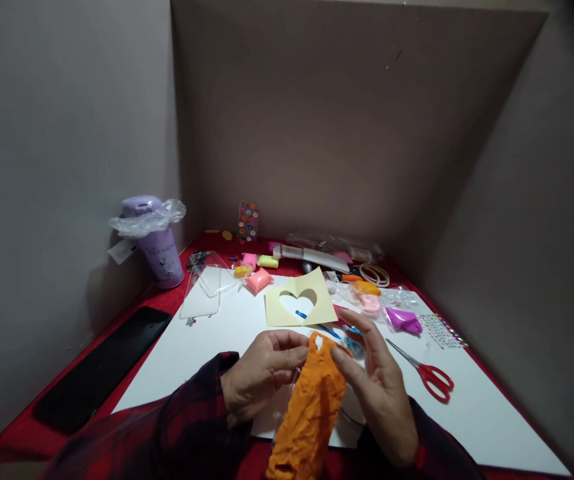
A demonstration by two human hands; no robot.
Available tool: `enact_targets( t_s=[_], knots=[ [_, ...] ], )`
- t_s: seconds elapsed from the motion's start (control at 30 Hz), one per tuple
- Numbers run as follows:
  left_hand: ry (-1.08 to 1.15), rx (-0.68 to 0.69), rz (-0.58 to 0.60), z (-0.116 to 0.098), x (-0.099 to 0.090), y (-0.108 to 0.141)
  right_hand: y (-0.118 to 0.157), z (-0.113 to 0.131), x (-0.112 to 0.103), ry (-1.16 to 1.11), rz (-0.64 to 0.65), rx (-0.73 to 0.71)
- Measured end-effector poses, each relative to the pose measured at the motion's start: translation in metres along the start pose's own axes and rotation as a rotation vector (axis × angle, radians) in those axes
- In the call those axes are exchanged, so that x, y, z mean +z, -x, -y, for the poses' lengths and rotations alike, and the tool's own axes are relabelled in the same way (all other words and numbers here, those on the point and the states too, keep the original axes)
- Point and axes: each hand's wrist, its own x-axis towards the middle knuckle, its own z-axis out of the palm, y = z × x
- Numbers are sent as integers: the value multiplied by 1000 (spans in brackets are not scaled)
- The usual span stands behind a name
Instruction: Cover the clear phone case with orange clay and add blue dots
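An orange clay-covered phone case point(309, 407) is held upright and slightly tilted in front of me, its lumpy surface facing me. It has a small opening near the top. My left hand point(267, 370) pinches its upper left edge between thumb and fingers. At the upper right edge, my right hand point(379, 383) has its thumb against the orange clay, with the index finger raised away from it; its other fingers are partly hidden. A yellow card with a heart-shaped cut-out point(274, 312) stands folded just beyond. Red-handled scissors point(429, 377) lie right of my right hand.
Clear phone cases point(201, 303) lie on the white board point(167, 363), left of several clay packets point(259, 281). A purple packet point(404, 321) and a gem sticker sheet point(441, 331) are at right. A black phone point(104, 370) and a purple cup point(163, 257) stand left. Walls surround the table.
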Motion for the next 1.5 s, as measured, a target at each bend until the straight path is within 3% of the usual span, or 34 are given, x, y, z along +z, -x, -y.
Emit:
enact_targets(
  t_s=[0.6,1.5],
  knots=[
    [-52,50,-21,3,1,0,-5,0,8,115,41,-22],
    [-30,15,-7,4,2,-1,-4,4,6,-29,77,55]
  ],
)
